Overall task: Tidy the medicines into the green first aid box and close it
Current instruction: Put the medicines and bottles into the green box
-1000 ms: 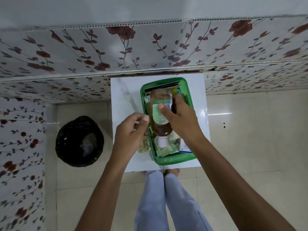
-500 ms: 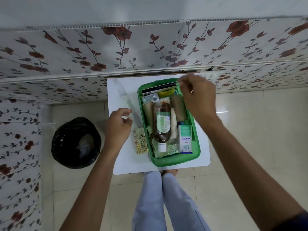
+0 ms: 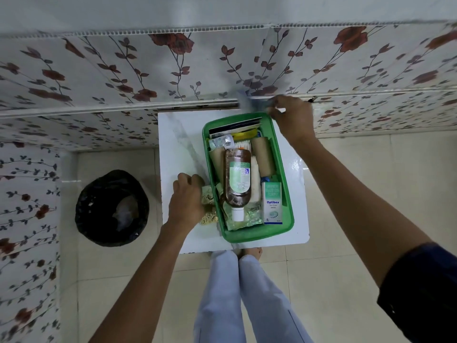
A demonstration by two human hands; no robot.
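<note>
Green first aid box (image 3: 247, 235): open, no lid on it, standing on the white table (image 3: 178, 144) toward its right side.
Box contents: a brown bottle (image 3: 237, 179) lies lengthwise down the middle, white cap toward the person; an Optibex carton (image 3: 272, 203) at the near right; a tan roll (image 3: 262, 157) beside the bottle; a blister strip (image 3: 221, 142) and flat packets at the far end; a crinkled sachet under the bottle's cap.
Black bin (image 3: 112, 207): on the floor left of the table, lined with a dark bag, something pale inside.
Change from half a second ago: the left hand has come down from above the table onto the yellow packet; the right hand has lifted further past the far rim.
Left hand (image 3: 186, 200): curled down on a yellow tablet packet (image 3: 209, 204) lying on the table just outside the box's left wall; whether it grips it I cannot tell.
Right hand (image 3: 293, 117): above the box's far right corner, fingers pinched on a blurred bluish item (image 3: 247, 103).
</note>
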